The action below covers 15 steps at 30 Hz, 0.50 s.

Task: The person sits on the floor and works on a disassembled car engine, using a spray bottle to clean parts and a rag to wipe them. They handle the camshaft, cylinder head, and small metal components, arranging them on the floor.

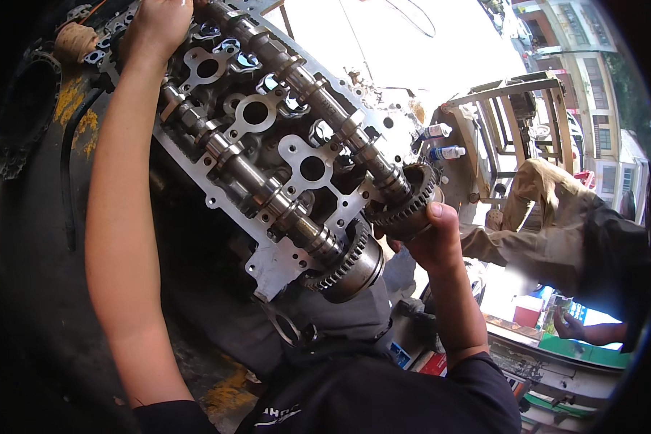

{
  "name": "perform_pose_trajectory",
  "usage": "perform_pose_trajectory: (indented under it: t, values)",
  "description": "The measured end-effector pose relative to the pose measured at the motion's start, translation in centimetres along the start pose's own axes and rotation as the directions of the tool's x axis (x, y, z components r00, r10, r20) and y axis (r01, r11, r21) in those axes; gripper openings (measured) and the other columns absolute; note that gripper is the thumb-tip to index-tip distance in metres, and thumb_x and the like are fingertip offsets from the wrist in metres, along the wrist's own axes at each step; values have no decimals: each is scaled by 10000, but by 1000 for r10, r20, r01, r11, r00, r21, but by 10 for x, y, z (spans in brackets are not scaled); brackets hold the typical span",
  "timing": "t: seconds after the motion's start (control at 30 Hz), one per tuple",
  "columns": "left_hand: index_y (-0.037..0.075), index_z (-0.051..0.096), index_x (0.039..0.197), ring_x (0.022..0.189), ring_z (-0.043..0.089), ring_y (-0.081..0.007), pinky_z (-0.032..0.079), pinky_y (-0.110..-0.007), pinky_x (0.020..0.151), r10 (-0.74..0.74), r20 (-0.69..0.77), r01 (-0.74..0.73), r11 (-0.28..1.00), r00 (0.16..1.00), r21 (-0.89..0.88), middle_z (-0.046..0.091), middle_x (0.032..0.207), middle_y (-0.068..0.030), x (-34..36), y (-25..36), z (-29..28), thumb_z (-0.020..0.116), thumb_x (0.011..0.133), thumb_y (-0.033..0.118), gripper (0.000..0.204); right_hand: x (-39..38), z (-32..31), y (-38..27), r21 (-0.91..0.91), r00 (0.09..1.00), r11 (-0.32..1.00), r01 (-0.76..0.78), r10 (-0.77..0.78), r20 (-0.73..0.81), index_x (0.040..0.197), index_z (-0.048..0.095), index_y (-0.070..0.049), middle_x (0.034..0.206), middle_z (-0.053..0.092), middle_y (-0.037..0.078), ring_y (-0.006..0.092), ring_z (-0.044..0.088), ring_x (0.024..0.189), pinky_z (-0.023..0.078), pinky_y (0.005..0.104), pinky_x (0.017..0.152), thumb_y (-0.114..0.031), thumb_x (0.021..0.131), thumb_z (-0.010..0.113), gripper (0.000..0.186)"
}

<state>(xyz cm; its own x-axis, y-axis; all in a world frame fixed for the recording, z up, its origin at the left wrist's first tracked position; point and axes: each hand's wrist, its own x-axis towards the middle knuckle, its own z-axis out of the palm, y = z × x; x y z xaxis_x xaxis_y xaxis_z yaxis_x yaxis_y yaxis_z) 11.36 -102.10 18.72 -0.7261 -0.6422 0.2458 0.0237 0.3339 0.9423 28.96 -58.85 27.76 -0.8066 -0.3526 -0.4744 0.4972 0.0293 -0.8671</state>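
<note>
An aluminium cylinder head (273, 272) stretches diagonally across the middle, carrying two steel camshafts, one along its upper side (303, 83) and one lower (249, 173). My left hand (159, 25) is closed around the far end of the upper camshaft, though what lies under its fingers is partly hidden. My right hand (434, 239) grips the toothed gear (405, 213) on that camshaft's near end, thumb on its rim. A second gear (358, 271) on the lower camshaft sits just left of it. Whether the upper camshaft rests fully on the head I cannot tell.
Another person (593, 253) sits at the right, a hand (571, 325) extended low. Small bottles (445, 152) stand near a metal frame (513, 98). A dark ring-shaped part (29, 101) and a hose (69, 166) lie at the left. Boxes (432, 363) sit low behind my right arm.
</note>
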Motion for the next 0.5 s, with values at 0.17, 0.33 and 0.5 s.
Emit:
perform_pose_trajectory:
  t: [0.17, 0.33, 0.5]
  values:
    - [19, 620, 1155, 1095, 639, -387, 466, -428, 944, 23, -23, -18, 982, 999, 188, 679, 1130, -237, -23, 38, -3, 546, 973, 407, 435, 4, 12, -6, 38, 1000, 999, -1, 2, -6, 1328, 495, 78, 1084, 659, 236, 330, 697, 749, 525, 340, 480, -530, 848, 569, 779]
    - [28, 637, 1157, 1153, 602, -446, 454, -471, 992, -36, -23, 43, 890, 999, 453, 648, 1181, -286, -28, 53, -10, 505, 972, 460, 489, 7, 22, -10, 114, 999, 993, -36, 36, 7, 1328, 496, 74, 1079, 661, 221, 344, 686, 735, 509, 346, 474, -526, 868, 555, 759]
    - [37, 633, 1188, 1186, 584, -453, 438, -503, 1024, -135, 33, 90, 804, 990, 588, 629, 1215, -298, -30, 59, -4, 476, 974, 480, 516, 5, 18, -6, 65, 999, 997, -31, 33, -32, 1335, 505, 52, 1067, 676, 188, 294, 686, 764, 493, 321, 512, -528, 853, 557, 755]
